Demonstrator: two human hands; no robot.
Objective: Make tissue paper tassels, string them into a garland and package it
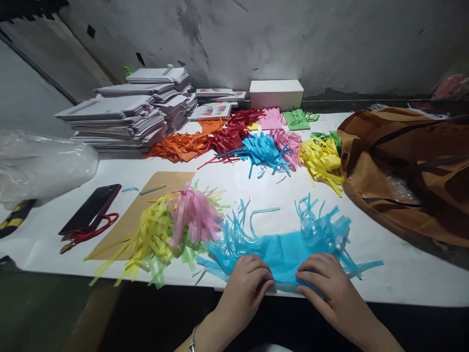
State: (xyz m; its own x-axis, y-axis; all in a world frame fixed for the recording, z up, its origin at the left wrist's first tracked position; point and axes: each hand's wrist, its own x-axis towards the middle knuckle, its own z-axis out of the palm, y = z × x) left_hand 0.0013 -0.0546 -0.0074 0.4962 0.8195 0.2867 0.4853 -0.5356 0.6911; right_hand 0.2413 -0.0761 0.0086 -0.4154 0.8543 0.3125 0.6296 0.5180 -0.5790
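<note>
The blue paper (281, 247) lies right at the fingers, its plain middle spanning the gap between both hands, its cut strips fanning out beyond them on either side. The left hand (252, 281) is curled, thumb and fingertips closed on the near edge. The right hand (324, 279) rests on the same edge, fingers bent, thumb a little apart — whether it pinches the paper, I cannot tell. Just left of the left fingers sit the pink tassel (196, 215) and yellow tassel (154, 230); farther left, the phone (91, 208). Well beyond the right fingers, to the right — the brown bag (414, 171).
</note>
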